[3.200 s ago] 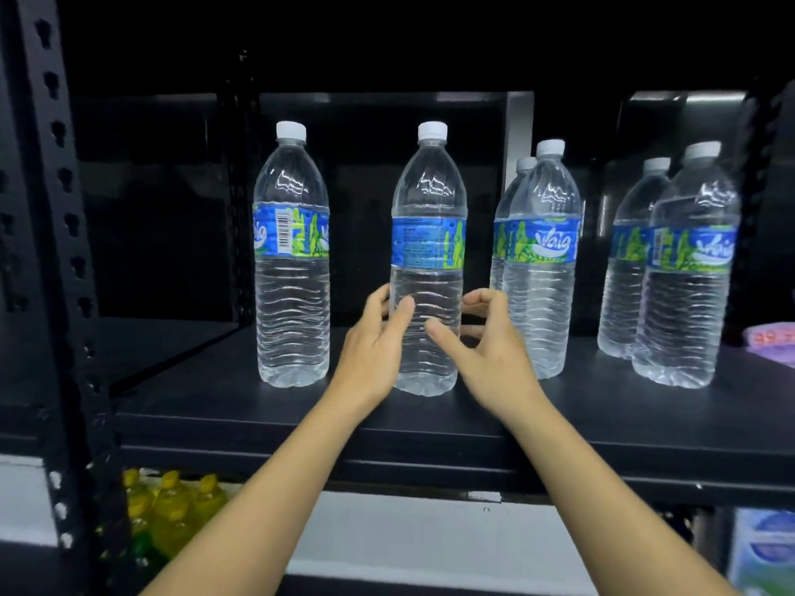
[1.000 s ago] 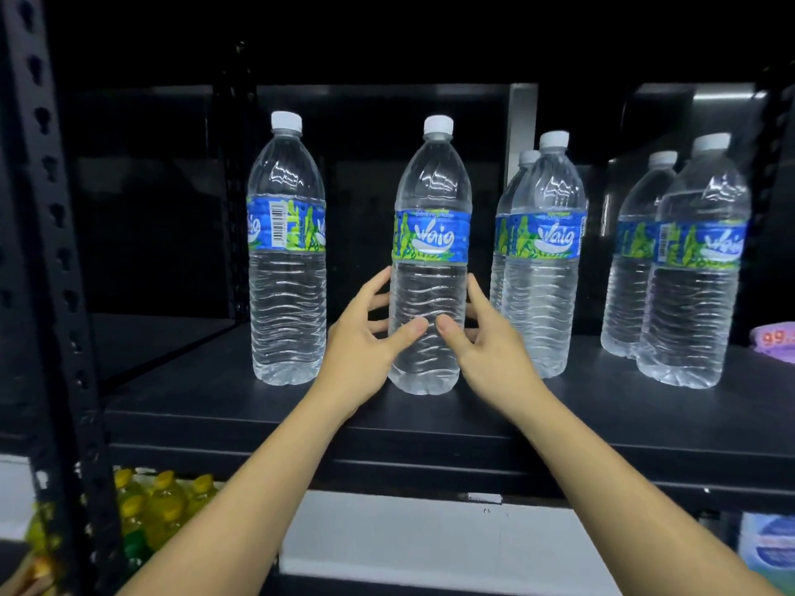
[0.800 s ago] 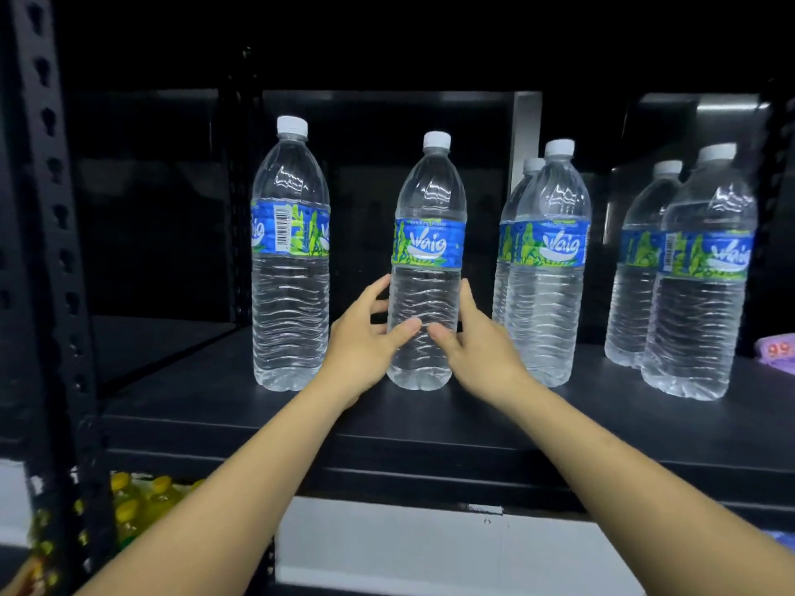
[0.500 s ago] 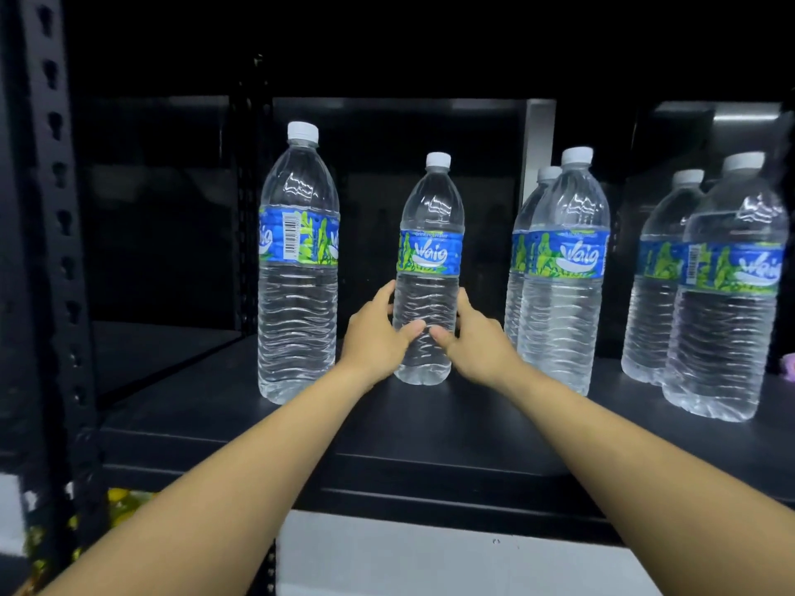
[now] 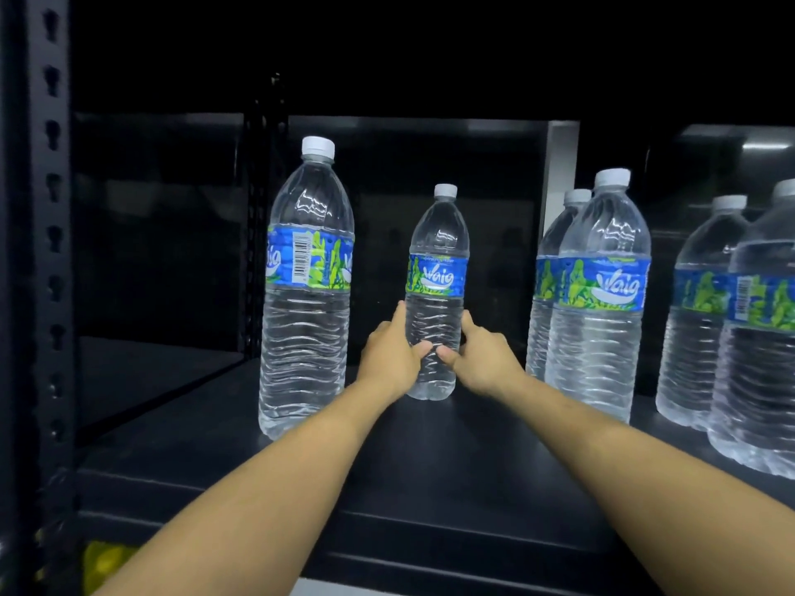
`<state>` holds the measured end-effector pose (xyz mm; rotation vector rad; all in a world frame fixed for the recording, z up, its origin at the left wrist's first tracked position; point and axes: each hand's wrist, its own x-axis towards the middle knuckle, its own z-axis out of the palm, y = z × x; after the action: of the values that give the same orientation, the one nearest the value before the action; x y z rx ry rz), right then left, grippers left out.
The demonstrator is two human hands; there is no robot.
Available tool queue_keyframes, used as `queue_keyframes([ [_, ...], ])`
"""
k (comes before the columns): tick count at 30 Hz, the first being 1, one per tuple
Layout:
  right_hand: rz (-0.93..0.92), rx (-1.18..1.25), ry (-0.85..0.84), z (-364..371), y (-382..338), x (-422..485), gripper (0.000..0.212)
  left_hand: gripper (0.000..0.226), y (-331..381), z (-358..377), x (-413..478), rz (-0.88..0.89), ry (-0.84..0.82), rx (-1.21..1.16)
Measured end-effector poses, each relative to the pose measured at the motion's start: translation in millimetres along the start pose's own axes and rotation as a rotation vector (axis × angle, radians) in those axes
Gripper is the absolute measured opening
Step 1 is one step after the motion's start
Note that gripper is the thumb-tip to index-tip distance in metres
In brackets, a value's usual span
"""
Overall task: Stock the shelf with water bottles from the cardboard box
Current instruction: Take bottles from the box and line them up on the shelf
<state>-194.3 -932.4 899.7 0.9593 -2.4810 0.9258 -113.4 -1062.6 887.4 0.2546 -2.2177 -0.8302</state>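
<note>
Shelf board carries six upright water bottles. Middle bottle stands deep on the board, toward 12 o'clock. Left hand grips its 9 o'clock side, right hand its 3 o'clock side, thumbs across its front. Left bottle is at its 8 o'clock, nearer the front edge, apart from it. Front bottle is at its 3 o'clock, with rear bottle just behind at 11 o'clock. Farther toward 3 o'clock is outer front bottle, with outer rear bottle behind it at 10 o'clock. Rack upright is at far 9 o'clock, at the front edge.

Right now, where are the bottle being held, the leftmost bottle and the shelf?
Held bottle (image 5: 436,277): head view, on its blue label.
Leftmost bottle (image 5: 306,342): head view, on its ribbed body.
Shelf (image 5: 439,458): head view, on its bare top surface.
</note>
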Motion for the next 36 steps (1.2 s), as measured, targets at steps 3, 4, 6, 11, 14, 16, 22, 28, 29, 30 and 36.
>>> queue_keyframes([
  [3, 0.021, -0.022, 0.009, 3.6, 0.7, 4.8, 0.073, 0.074, -2.8, 2.6, -0.2, 0.010, -0.010, 0.079],
  [4, 0.019, -0.011, 0.012, 3.8, 1.0, 5.1, 0.072, 0.075, -2.8, 3.0, -0.4, 0.014, -0.012, 0.102],
  [6, 0.023, 0.013, 0.015, 5.4, 2.2, 5.1, 0.074, 0.077, -3.8, 3.7, -0.5, 0.026, -0.027, 0.135],
  [11, 0.012, 0.037, 0.044, 18.3, 11.0, 3.9, 0.070, 0.073, -13.6, 4.3, 2.0, 0.023, -0.028, 0.138],
  [14, 0.001, 0.056, 0.052, 15.7, 10.9, 3.2, 0.071, 0.066, -16.5, 6.1, 4.5, 0.030, -0.009, 0.098],
  [16, -0.008, 0.059, 0.049, 12.9, 9.4, 0.4, 0.070, 0.060, -16.8, 6.2, 3.6, 0.041, -0.007, 0.083],
  [22, -0.120, -0.091, 0.108, -6.8, -0.4, -24.0, 0.052, 0.048, -9.8, 1.6, -6.8, 0.069, 0.005, 0.099],
  [28, -0.150, -0.156, 0.079, -20.0, -12.2, -63.6, 0.044, 0.057, 11.8, -7.4, -27.9, 0.122, 0.016, 0.144],
  [29, -0.152, -0.145, 0.079, -21.8, -12.9, -70.4, 0.042, 0.057, 17.8, -12.0, -33.8, 0.165, 0.035, 0.128],
  [30, -0.157, -0.130, 0.087, -24.6, -14.2, -77.4, 0.039, 0.056, 24.5, -17.1, -40.3, 0.225, 0.062, 0.100],
  [36, -0.143, -0.091, 0.070, -33.7, -23.1, -114.8, 0.015, 0.051, 38.5, -48.5, -91.4, 0.519, 0.187, 0.014],
])
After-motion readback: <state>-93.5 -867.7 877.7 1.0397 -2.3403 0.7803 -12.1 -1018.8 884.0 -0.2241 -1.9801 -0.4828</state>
